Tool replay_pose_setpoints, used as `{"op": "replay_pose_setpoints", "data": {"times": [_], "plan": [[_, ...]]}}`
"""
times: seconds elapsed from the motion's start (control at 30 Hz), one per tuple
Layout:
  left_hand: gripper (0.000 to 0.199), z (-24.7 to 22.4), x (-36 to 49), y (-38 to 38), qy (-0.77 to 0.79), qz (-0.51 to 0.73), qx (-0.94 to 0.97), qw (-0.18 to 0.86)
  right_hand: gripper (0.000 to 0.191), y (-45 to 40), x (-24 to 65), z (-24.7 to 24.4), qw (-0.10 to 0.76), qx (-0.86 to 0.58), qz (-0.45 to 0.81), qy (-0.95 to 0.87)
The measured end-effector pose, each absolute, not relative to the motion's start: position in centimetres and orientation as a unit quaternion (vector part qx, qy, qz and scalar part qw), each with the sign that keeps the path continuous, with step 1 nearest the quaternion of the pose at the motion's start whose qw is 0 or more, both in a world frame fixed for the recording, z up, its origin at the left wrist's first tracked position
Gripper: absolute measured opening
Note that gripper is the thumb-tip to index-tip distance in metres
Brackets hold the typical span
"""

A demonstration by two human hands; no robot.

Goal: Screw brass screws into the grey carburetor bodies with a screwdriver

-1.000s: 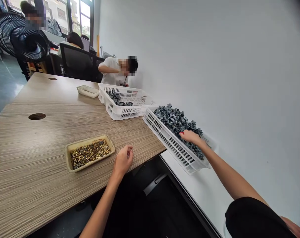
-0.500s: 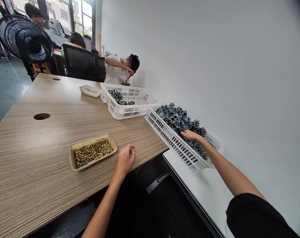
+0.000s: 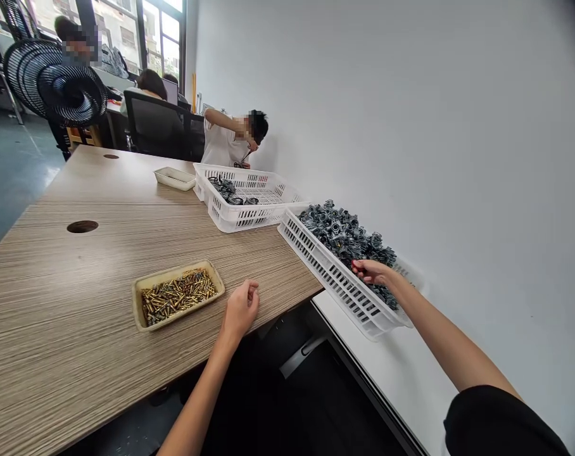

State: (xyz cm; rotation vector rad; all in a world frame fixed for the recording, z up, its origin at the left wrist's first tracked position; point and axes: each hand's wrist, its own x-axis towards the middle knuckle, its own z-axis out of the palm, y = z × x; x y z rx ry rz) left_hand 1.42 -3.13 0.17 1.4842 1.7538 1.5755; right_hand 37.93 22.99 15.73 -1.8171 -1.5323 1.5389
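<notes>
Right grip point(image 3: 370, 271) has a red thing point(image 3: 354, 266) pinched, grey parts point(image 3: 337, 227) heaped just beyond; a careless tug could spill some over the near crate point(image 3: 326, 269) wall. Left grip point(image 3: 242, 307)'s half-curled, can't tell if it's holding anything.

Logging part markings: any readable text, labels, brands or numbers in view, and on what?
None readable.
Near crate, far crate, tan tray: no lettering visible.
Gray parts, red item in the right hand: too small to tell.
Fan, background screen: too small or blurred to read.
</notes>
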Motion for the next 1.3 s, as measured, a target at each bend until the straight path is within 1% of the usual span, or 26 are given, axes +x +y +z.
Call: {"op": "replay_pose_setpoints", "data": {"times": [0.1, 0.3, 0.57, 0.7, 0.93, 1.3], "plan": [[0.018, 0.1, 1.4, -3.1, 0.62, 0.553, 0.529, 0.176, 0.026, 23.2, 38.1, 15.4, 0.169, -0.644, 0.58, -0.47], [0.019, 0.1, 1.4, -3.1, 0.624, 0.546, 0.532, 0.17, 0.022, 23.5, 37.1, 14.8, 0.213, -0.617, 0.663, -0.366], [0.019, 0.1, 1.5, -2.9, 0.632, 0.54, 0.532, 0.161, 0.02, 23.9, 36.5, 14.2, 0.267, -0.571, 0.726, -0.274], [0.019, 0.0, 1.4, -2.9, 0.636, 0.531, 0.537, 0.161, 0.021, 23.7, 37.0, 14.1, 0.292, -0.546, 0.743, -0.253], [0.018, -0.3, 1.3, -2.8, 0.635, 0.526, 0.541, 0.166, 0.018, 23.3, 37.6, 14.4, 0.325, -0.51, 0.759, -0.241], [0.019, -0.1, 1.4, -2.9, 0.634, 0.527, 0.542, 0.162, 0.016, 21.7, 37.6, 15.9, 0.381, -0.494, 0.73, -0.279]]}}
